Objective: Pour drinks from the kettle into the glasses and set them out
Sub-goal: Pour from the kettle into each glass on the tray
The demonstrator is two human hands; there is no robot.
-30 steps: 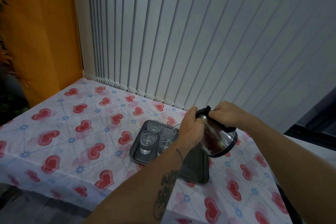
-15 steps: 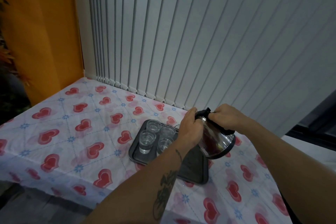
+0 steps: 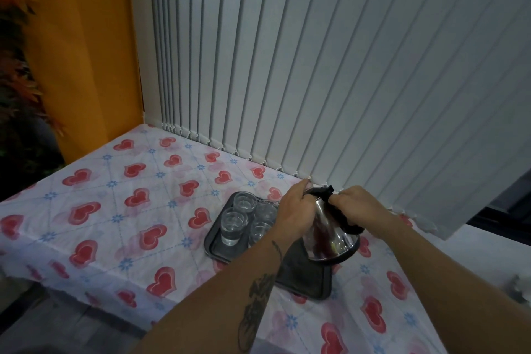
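A shiny steel kettle (image 3: 330, 240) with a black handle hangs tilted over the dark tray (image 3: 304, 279). My right hand (image 3: 362, 210) is closed on the handle. My left hand (image 3: 296, 213) presses on the kettle's top and spout side. Several clear glasses stand on the tray's left part: one at the far left (image 3: 244, 201), one nearer (image 3: 233, 228), and two others (image 3: 263, 227) partly hidden behind my left hand. The nearer left glass holds clear liquid. I cannot see the spout or any stream.
The table carries a white cloth with red hearts (image 3: 138, 198). White vertical blinds (image 3: 316, 80) hang right behind the tray. An orange wall (image 3: 83, 52) and a plant stand at the left. The table's front edge runs along the lower left.
The kettle has come a little more upright and sits slightly lower. Both hands keep the same hold on it. The glasses have not moved.
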